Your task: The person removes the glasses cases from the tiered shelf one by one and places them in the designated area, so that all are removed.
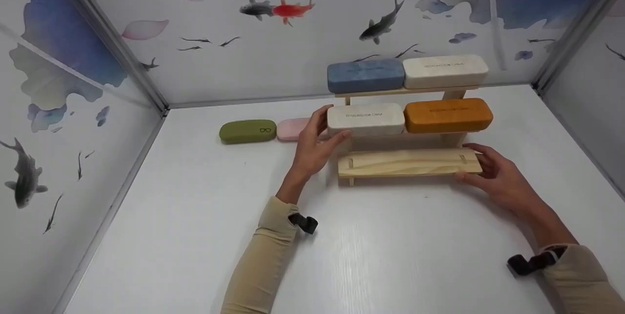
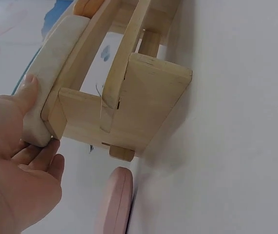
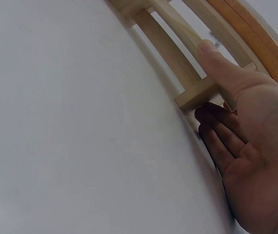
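Note:
A three-tier wooden rack point(image 1: 410, 162) stands on the table. My left hand point(image 1: 312, 150) holds the left end of a white glasses case point(image 1: 366, 117) on the middle tier. In the left wrist view its thumb lies on the case point(image 2: 56, 73) and the fingers curl at its end. My right hand point(image 1: 503, 179) grips the right end of the bottom tier, thumb on the front edge of the board point(image 3: 182, 29) and fingers behind the end. An orange glasses case point(image 1: 449, 115) sits beside the white one. The top tier bears a blue case point(image 1: 366, 75) and another white case point(image 1: 445, 72).
Left of the rack, a green glasses case point(image 1: 247, 131) and a pink case point(image 1: 292, 129) lie end to end on the white table point(image 1: 381, 245). My left hand partly hides the pink one. Printed panels point(image 1: 205, 70) enclose the back and sides.

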`<state>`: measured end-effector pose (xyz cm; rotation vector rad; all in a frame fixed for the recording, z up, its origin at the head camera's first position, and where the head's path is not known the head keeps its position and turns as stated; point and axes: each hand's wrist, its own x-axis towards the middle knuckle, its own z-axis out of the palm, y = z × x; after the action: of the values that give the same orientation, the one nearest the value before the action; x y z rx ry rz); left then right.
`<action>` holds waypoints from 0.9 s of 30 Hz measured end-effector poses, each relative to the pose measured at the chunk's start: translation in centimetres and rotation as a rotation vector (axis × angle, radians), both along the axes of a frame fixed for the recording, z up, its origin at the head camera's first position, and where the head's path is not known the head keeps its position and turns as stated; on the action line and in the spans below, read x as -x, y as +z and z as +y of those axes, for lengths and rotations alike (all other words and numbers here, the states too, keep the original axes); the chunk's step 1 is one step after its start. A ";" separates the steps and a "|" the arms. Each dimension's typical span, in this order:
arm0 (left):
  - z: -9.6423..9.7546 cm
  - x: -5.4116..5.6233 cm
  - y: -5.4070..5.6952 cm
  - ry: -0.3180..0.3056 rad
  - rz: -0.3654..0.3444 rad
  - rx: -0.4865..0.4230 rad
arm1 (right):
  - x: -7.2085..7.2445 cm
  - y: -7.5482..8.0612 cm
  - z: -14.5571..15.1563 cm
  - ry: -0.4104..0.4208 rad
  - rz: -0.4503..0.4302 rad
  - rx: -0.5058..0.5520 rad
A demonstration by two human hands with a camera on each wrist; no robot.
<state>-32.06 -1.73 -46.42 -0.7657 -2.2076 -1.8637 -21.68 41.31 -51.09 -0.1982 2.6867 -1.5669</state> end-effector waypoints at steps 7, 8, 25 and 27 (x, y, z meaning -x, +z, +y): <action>-0.8 0.1 -0.1 0.009 0.004 0.008 | 0.0 0.2 -0.1 -0.038 -0.039 0.001; -0.9 0.1 -0.1 0.014 0.003 0.011 | 0.0 0.2 -0.1 -0.039 -0.042 -0.001; -3.6 -0.4 -0.1 0.071 0.015 0.018 | 0.0 0.1 0.0 -0.002 -0.016 -0.012; -4.0 -0.5 -0.2 0.082 0.010 0.014 | 0.0 0.0 -0.1 0.001 -0.014 -0.011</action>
<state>-31.54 -5.70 -46.62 -0.6737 -2.2129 -1.8048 -21.69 41.24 -51.08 -0.1881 2.6835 -1.5475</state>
